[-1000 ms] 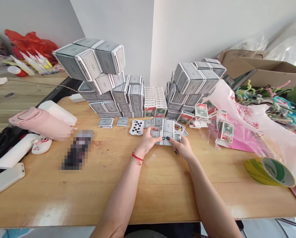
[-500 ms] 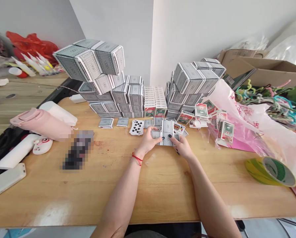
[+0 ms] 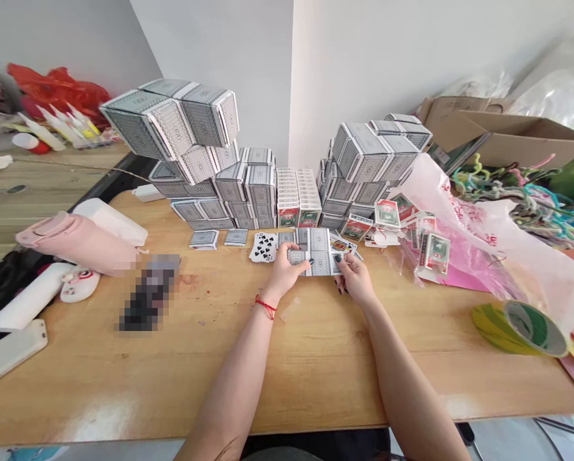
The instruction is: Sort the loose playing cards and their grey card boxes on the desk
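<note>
Several grey-backed playing cards (image 3: pixel 319 251), fitted together, are held just above the table between my two hands. My left hand (image 3: pixel 286 269), with a red string bracelet at its wrist, pinches their left side, thumb in front. At the right side, my right hand (image 3: pixel 353 276) grips a card's pale edge between thumb and fingers. Left of the held cards lies a pile topped by a ten of spades (image 3: pixel 264 248). A face card (image 3: pixel 341 243) shows partly behind my right hand. Two small stacks of folded cards (image 3: pixel 204 239) lie farther left.
Tall block stacks made of cards (image 3: pixel 214 179) stand at the back left, others (image 3: pixel 364 166) at the back right. Boxed decks (image 3: pixel 299 195) stand between them. Green-yellow tape (image 3: pixel 489 320) lies right; a pink bottle (image 3: pixel 80 243) and a pixelated dark object (image 3: pixel 150 294) lie left.
My right hand has slid a little outward and now pinches the right edge, with a pale strip exposed there. My left hand keeps its hold. The view has shifted slightly.
</note>
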`<state>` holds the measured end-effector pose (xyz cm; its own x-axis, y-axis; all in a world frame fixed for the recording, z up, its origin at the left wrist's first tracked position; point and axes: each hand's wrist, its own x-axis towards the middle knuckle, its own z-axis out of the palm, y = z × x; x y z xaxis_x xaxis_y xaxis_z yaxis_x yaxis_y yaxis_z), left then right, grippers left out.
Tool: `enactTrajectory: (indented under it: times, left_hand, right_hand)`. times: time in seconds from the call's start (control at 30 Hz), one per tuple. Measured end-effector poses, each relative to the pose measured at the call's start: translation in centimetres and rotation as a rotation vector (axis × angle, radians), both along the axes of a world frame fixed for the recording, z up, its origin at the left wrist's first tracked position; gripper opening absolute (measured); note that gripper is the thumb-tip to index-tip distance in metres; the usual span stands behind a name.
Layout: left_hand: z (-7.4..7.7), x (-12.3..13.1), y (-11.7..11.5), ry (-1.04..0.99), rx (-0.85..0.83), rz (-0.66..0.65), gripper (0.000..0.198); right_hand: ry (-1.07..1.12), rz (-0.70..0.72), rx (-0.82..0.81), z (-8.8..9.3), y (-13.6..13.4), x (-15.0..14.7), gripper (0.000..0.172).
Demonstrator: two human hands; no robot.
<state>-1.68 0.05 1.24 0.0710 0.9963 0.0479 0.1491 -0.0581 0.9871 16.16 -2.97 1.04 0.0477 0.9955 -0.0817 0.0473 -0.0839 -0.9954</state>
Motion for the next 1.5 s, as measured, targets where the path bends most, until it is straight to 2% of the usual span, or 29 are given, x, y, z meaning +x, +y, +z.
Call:
enactTrajectory:
  times: [0.43, 0.67, 0.87, 1.5]
  left_hand:
    - [0.10, 0.10, -0.17, 0.019, 0.031, 0.006, 0.029]
    - [0.01, 0.18, -0.09, 0.024, 0.019, 0.034, 0.032]
    - [0.06, 0.32, 0.15, 0.008, -0.011, 0.044, 0.043]
    - [0.28, 0.27, -0.01, 0.019, -0.020, 0.070, 0.042]
  right_hand:
    - [-0.044, -0.018, 0.027, -0.56, -0.36, -0.43, 0.033]
    - [-0.087, -0.002, 0.030, -0.66, -0.57, -0.61, 0.033]
    - [-0.082, 0.023, 0.040, -0.40, -0.60, -0.66, 0.033]
    - [-0.102, 0.040, 0.041, -0.59, -0.46, -0.78, 0.038]
